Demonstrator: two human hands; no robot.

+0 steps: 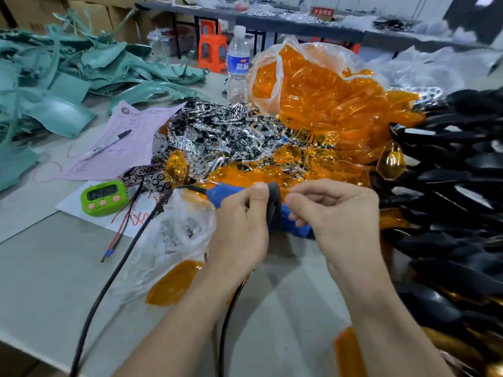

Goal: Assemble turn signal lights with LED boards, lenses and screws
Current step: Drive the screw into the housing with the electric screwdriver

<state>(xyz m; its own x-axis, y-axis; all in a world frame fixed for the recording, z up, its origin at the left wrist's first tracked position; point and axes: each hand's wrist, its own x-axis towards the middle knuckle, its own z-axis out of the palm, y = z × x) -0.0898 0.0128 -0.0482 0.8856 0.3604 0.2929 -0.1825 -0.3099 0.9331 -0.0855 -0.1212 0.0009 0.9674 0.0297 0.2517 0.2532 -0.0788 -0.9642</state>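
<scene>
Gripping dark housing (273, 202) with left hand (239, 221), fingers curled, thumb on top, right of timer (104, 197); pinching its edge with right hand (334, 213). Overlapping blue tool (226, 193), likewise right of timer. Lying beyond and right of timer: chrome reflectors (217, 131), bagged orange lenses (313, 85), black shells (449, 186) farthest right.

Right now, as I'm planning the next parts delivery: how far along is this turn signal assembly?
Early, it seems. Done: one lensed light leans by the black housings. In hand: the left hand and right hand pinch a dark part above the blue screwdriver. Remaining: a full bag of amber lenses, a heap of chrome parts and that housing pile.
</scene>
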